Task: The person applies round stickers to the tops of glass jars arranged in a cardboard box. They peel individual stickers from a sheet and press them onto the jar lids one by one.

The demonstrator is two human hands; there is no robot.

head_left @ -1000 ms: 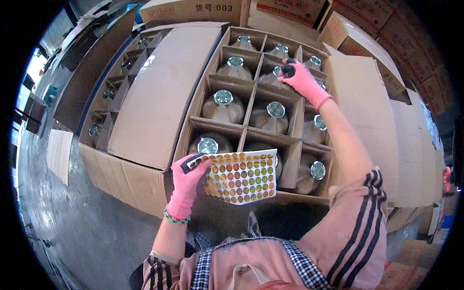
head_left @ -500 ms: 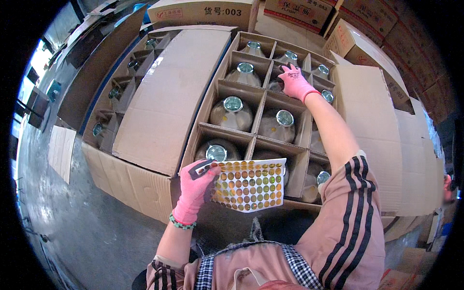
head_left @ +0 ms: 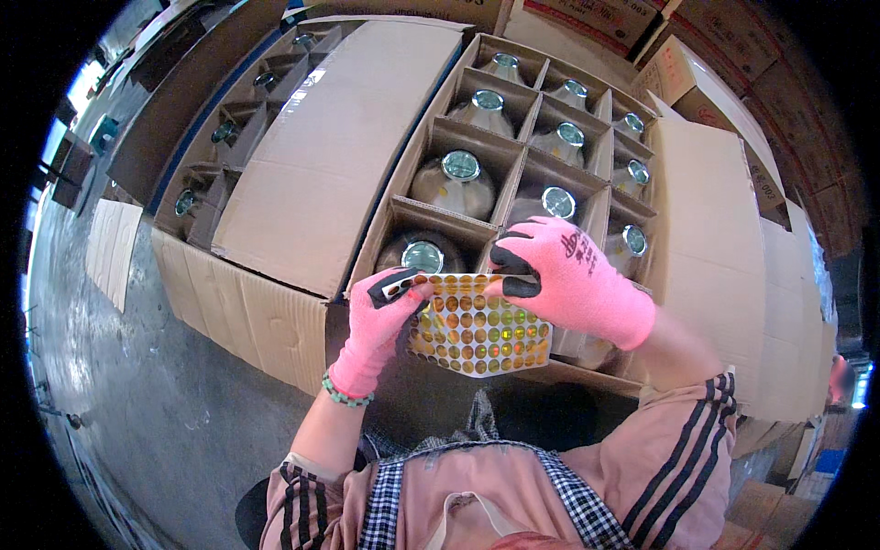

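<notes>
My left hand (head_left: pixel 371 325), in a pink glove with black fingertips, is closed on the left edge of a sheet of round gold stickers (head_left: pixel 477 321). Held over the near side of an open carton, the sheet shows shiny dots in rows on white backing. My right hand (head_left: pixel 582 275), gloved alike, pinches at the sheet's upper right edge with thumb and fingers; whether a single sticker is between them cannot be made out. Just beyond stands a glass flask liner (head_left: pixel 458 183) with a greenish round mouth. Another liner (head_left: pixel 556 203) is partly covered by my right hand.
Cardboard dividers (head_left: pixel 513 170) part the carton into cells, each liner upright in its own. A second carton (head_left: pixel 247 293) stands left, its flap (head_left: pixel 339 137) folded over part of its liners. An open flap (head_left: pixel 706 229) spreads right. Stacked boxes (head_left: pixel 770 82) rise behind.
My right hand has come back from a far cell of the carton to the sticker sheet. My left hand still holds the sheet. The view has shifted slightly.
</notes>
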